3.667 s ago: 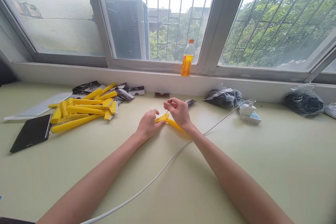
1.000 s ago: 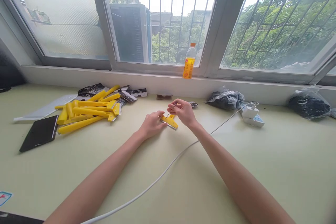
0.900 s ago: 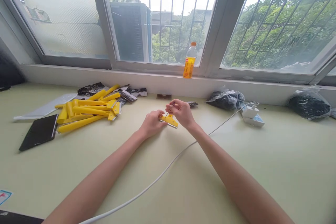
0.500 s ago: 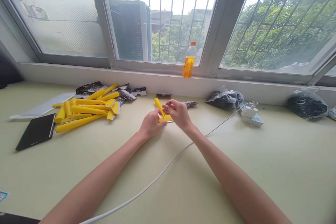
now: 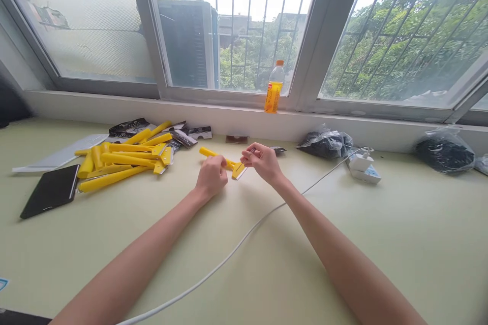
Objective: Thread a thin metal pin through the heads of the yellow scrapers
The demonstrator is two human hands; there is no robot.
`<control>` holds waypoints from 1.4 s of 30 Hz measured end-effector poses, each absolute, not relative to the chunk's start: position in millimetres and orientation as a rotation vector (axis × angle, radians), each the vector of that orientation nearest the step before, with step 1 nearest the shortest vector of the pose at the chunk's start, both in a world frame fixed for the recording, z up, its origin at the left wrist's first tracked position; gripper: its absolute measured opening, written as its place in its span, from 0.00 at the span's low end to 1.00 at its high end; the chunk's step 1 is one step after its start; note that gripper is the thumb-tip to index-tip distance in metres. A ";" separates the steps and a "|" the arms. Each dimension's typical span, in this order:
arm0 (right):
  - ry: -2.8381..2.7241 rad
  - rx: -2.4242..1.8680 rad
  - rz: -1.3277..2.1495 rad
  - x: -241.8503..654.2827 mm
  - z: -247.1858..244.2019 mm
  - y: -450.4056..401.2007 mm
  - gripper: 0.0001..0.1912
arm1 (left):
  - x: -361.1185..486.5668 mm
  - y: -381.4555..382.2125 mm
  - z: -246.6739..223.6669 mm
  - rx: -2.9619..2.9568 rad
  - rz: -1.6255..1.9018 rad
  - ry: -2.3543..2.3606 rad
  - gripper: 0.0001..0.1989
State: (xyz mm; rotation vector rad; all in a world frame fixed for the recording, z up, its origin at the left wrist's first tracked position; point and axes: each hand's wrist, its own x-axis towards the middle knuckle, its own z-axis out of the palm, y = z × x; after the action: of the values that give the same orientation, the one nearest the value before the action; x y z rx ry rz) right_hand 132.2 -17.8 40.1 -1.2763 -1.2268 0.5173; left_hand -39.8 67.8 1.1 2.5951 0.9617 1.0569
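A yellow scraper (image 5: 238, 170) with a white-edged blade end lies near the middle of the table, its handle pointing back left. My left hand (image 5: 211, 175) is closed on that handle, which shows on both sides of the fingers. In a pinch, my right hand (image 5: 264, 163) holds a thin dark metal rod (image 5: 241, 165), slanted down over the scraper's head. The rod's upper end is partly hidden by the fingers. Whether its tip touches the scraper is too small to tell.
To the left lie a pile of yellow scrapers (image 5: 125, 158), black packets (image 5: 131, 128) and a black phone-like slab (image 5: 51, 190). A white cable (image 5: 229, 259) crosses under my right forearm to a charger (image 5: 361, 161). Bagged black items (image 5: 328, 143) and an orange drink bottle (image 5: 273, 92) stand behind.
The scraper has turned, its handle now pointing further left. My left hand has shifted left from the scraper's head to its handle. My right hand still holds the rod, slightly further right.
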 end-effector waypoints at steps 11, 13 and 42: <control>-1.443 -1.498 0.398 131.8 35.8 -23.0 0.08 | -45.7 79.1 2.6 3.076 0.688 0.938 0.34; -1.486 -1.547 0.373 131.0 42.1 -23.7 0.08 | -45.5 81.6 1.5 3.042 0.622 0.981 0.35; -1.692 -1.733 0.039 139.4 68.2 -29.7 0.12 | -44.8 74.8 0.6 3.045 0.699 0.996 0.12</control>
State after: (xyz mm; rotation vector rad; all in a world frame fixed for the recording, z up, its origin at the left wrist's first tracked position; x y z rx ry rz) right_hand 139.4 -29.7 68.2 -1.7329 -1.6922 0.0385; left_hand -44.8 74.8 0.6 3.0448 0.9964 0.6991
